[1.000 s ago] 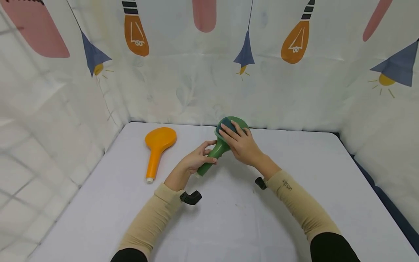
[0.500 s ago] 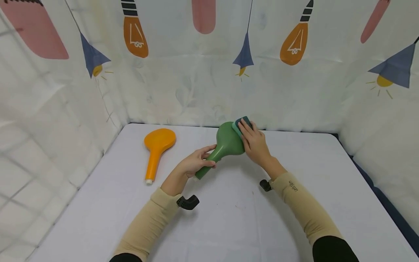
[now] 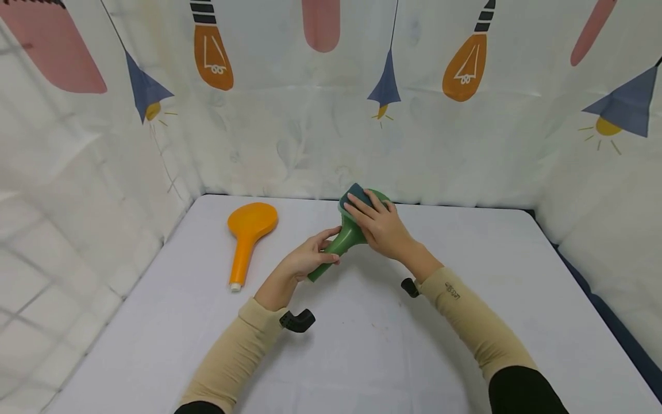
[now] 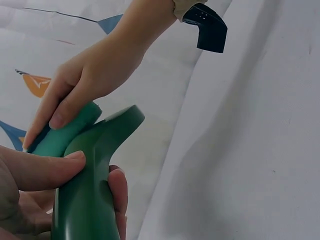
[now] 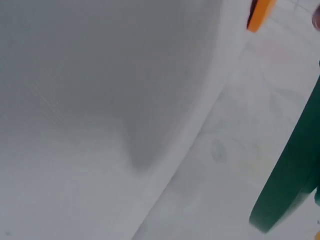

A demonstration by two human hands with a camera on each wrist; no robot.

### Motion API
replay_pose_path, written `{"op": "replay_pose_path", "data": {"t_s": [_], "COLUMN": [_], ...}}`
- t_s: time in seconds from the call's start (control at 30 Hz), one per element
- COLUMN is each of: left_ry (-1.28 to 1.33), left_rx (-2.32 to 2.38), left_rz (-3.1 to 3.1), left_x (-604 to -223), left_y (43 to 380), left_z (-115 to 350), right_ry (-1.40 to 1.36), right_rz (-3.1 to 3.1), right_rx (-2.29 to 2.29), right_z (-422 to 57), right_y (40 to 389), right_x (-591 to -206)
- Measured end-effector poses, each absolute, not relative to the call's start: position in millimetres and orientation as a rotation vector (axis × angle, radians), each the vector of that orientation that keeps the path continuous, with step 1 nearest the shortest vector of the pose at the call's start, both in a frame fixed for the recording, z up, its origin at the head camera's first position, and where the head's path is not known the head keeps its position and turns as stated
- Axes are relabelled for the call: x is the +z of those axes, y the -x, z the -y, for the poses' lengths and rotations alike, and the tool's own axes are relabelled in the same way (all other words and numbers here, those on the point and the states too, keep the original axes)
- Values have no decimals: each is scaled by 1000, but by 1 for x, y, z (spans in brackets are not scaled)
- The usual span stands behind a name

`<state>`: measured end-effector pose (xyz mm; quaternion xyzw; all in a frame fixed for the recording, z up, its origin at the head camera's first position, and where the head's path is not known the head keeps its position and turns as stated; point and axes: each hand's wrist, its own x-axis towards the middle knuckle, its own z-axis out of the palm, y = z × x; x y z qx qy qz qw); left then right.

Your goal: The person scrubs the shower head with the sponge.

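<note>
My left hand [image 3: 305, 256] grips the handle of a green paddle-shaped thing [image 3: 350, 233], its thumb along the top and fingers around the far side, as the left wrist view shows. The round head tilts up above the table. My right hand [image 3: 384, 229] holds a two-tone blue and light green sponge [image 3: 355, 197] flat against the head's upper face, hiding much of it. In the left wrist view the sponge [image 4: 60, 140] lies between the right thumb and fingers. The right wrist view catches the green head's edge [image 5: 287, 180].
A similar orange paddle-shaped thing [image 3: 251, 221] with a white handle tip lies on the white table [image 3: 362, 356] left of my hands. A printed white curtain [image 3: 310, 126] hangs close behind the table's back edge.
The sponge went from the left part of the green head to its right edge, then back to the left with my right hand. The left hand keeps its hold, nearly still.
</note>
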<state>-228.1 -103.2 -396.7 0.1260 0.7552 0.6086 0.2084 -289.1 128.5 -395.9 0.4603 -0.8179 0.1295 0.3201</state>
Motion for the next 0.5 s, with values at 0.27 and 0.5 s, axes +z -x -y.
{"op": "replay_pose_path", "data": {"t_s": [0.27, 0.5], "left_ry": [-376, -331], "left_rx": [1726, 1760], "left_rz": [-2081, -2022], "left_x": [-394, -393], "left_y": [224, 221], "left_z": [106, 110], "right_ry": [-916, -849], "right_rz": [2362, 2315], "right_rx": [587, 685], "right_z": [-145, -148], "right_y": [303, 294], "right_x": [-392, -409]}}
